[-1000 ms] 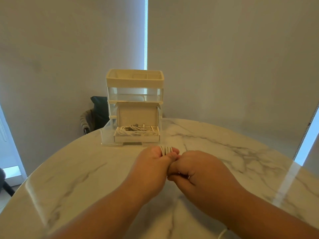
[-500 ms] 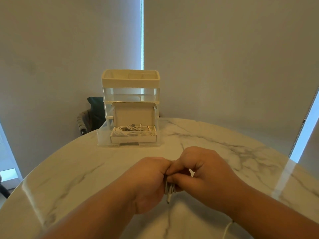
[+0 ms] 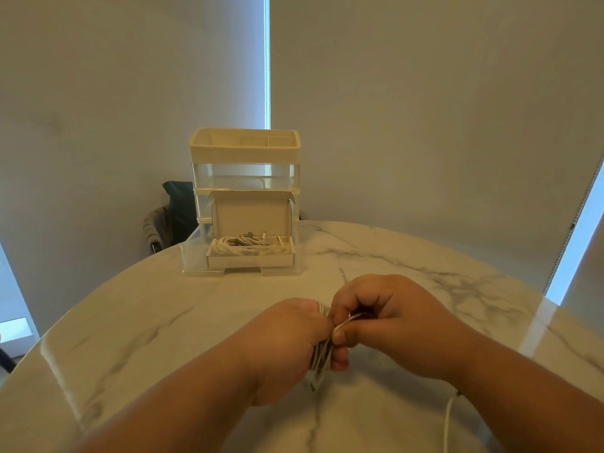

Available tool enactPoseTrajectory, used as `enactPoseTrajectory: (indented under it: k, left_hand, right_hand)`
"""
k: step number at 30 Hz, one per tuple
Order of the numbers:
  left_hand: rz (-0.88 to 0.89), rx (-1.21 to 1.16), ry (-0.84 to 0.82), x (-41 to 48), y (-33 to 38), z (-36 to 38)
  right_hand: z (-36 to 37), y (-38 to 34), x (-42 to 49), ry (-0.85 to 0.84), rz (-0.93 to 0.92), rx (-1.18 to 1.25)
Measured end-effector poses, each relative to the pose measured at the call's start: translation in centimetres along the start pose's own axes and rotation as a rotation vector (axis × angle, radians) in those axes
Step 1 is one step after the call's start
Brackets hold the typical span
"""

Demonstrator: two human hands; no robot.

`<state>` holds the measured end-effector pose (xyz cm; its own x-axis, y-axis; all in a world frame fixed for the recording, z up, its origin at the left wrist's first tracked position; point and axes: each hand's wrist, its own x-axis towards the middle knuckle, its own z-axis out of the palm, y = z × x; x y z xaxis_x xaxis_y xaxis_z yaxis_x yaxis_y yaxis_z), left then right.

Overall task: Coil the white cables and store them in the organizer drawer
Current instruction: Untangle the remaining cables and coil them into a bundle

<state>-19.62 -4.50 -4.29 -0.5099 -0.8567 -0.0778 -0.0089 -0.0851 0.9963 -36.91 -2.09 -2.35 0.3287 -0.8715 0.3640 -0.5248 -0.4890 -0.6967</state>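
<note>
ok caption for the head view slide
Left hand grips a coiled white cable while right hand pinches its loose strand over a marble table; the organizer's open drawer holds more cables.

The left forearm (image 3: 183,403) and right forearm (image 3: 510,380) are bare, as are the left hand (image 3: 287,341) and right hand (image 3: 392,322), fingers (image 3: 340,337) short-nailed.

A glossy, veined marble table (image 3: 170,315) is seen beneath the hands; beyond them, a clear plastic organizer (image 3: 245,178) and matt cardboard box (image 3: 250,261).

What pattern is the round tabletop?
The round tabletop is white marble with grey veins; head view.
</note>
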Motion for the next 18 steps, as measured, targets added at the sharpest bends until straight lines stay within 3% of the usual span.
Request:
enactPoseTrajectory:
  k: [3, 9, 15, 18]
  left_hand:
    - [0.02, 0.019, -0.051, -0.47, 0.5, 0.38]
    - [-0.099, -0.233, -0.172, -0.33, 0.52, 0.04]
    - [-0.026, 0.028, -0.155, -0.8, 0.62, -0.04]
    - [-0.022, 0.045, -0.246, -1.01, 0.89, -0.45]
  right_hand:
    - [-0.13, -0.05, 0.0, -0.012, 0.055, 0.176]
    - [-0.26, 0.12, 0.03, -0.031, 0.075, 0.115]
    - [-0.5, 0.37, 0.15, 0.081, 0.099, 0.04]
    - [-0.96, 0.43, 0.18, 0.025, 0.104, 0.099]
